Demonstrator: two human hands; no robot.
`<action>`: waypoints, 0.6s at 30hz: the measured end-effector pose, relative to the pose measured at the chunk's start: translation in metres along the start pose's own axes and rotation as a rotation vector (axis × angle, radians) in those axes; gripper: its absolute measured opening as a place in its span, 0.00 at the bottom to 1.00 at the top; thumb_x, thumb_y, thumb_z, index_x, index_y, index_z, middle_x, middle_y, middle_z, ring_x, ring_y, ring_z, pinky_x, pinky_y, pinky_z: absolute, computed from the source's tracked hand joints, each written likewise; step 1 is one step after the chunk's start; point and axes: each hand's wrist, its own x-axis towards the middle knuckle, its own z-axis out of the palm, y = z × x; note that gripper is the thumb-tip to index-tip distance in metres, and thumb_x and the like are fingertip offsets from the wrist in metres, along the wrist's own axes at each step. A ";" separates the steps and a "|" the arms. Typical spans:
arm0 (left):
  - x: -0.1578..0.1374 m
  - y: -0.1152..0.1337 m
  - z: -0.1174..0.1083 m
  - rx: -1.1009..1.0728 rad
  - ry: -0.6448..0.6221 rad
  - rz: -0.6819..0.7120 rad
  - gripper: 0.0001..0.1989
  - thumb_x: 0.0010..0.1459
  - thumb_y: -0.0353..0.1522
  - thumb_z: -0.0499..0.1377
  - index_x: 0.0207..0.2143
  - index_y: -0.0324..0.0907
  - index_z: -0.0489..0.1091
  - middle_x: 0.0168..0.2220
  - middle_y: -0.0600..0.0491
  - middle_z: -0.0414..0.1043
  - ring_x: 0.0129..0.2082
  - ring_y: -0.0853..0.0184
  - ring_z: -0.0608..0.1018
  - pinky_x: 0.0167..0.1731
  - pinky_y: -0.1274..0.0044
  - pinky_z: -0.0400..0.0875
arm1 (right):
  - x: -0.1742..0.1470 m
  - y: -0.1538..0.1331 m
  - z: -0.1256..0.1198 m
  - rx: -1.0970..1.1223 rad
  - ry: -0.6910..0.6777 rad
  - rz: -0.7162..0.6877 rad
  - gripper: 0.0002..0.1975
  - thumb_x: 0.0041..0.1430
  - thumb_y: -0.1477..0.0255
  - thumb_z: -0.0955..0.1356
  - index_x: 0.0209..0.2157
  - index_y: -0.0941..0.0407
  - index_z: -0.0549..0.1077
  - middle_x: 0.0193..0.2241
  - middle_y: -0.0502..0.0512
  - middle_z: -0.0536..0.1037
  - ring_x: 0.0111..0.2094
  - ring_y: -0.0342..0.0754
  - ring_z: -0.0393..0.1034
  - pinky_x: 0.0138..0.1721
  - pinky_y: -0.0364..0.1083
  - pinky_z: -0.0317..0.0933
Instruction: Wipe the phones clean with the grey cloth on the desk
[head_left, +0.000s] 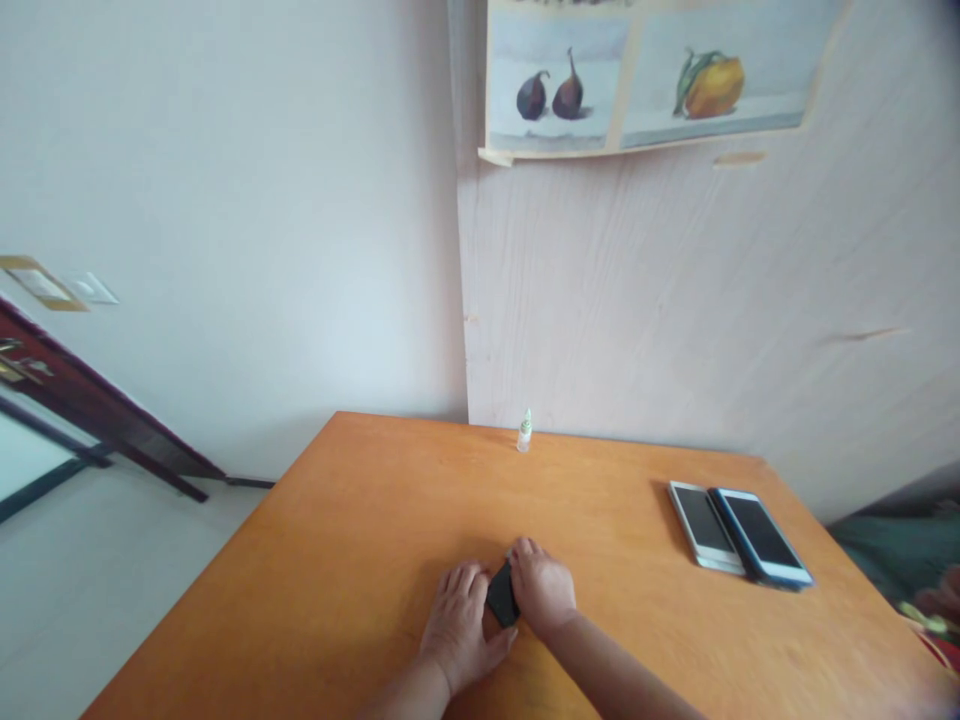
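While gripping dark object [502, 597] from right with right hand [544, 592], fingers curled, flanking its left with left hand [459, 622], thumb and fingers parted; lying roughly midway between table [300, 560] side edges, long axis toward far edge.

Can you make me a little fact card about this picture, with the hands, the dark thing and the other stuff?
Dark object: small, between the hands, partly hidden; can't tell what it is
Left hand: on its left side, thumb by its near end
Right hand: on its right side, fingers curled
Table: orange-brown
Small bottle: upright, near the far edge
White phone and blue-edged phone: close together, on the right
Poster: painted fruit, on the wall
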 end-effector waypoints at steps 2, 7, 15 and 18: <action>0.001 0.001 0.001 -0.007 0.011 0.012 0.26 0.47 0.39 0.64 0.50 0.46 0.66 0.51 0.46 0.69 0.52 0.52 0.70 0.56 0.60 0.62 | -0.006 -0.013 0.005 0.022 -0.041 -0.106 0.09 0.65 0.73 0.62 0.38 0.53 0.73 0.35 0.55 0.79 0.37 0.46 0.75 0.36 0.41 0.61; -0.001 0.000 0.000 0.016 -0.017 -0.034 0.29 0.46 0.43 0.65 0.50 0.44 0.67 0.53 0.45 0.68 0.53 0.51 0.70 0.56 0.60 0.62 | 0.011 -0.003 -0.003 -0.007 -0.052 -0.078 0.10 0.68 0.72 0.60 0.38 0.54 0.73 0.35 0.57 0.79 0.35 0.48 0.76 0.33 0.43 0.61; 0.000 0.003 -0.001 -0.022 -0.020 -0.064 0.28 0.46 0.42 0.65 0.49 0.44 0.67 0.52 0.44 0.69 0.53 0.51 0.70 0.56 0.59 0.62 | 0.004 -0.005 0.010 -0.030 -0.028 -0.063 0.09 0.67 0.74 0.60 0.38 0.54 0.71 0.36 0.56 0.79 0.37 0.48 0.76 0.33 0.42 0.60; 0.001 0.003 0.000 -0.038 -0.009 -0.039 0.25 0.47 0.40 0.64 0.49 0.45 0.67 0.50 0.45 0.70 0.50 0.52 0.72 0.54 0.60 0.64 | -0.008 -0.009 0.020 0.024 -0.018 -0.207 0.09 0.66 0.76 0.60 0.36 0.53 0.71 0.34 0.54 0.79 0.35 0.48 0.75 0.32 0.42 0.59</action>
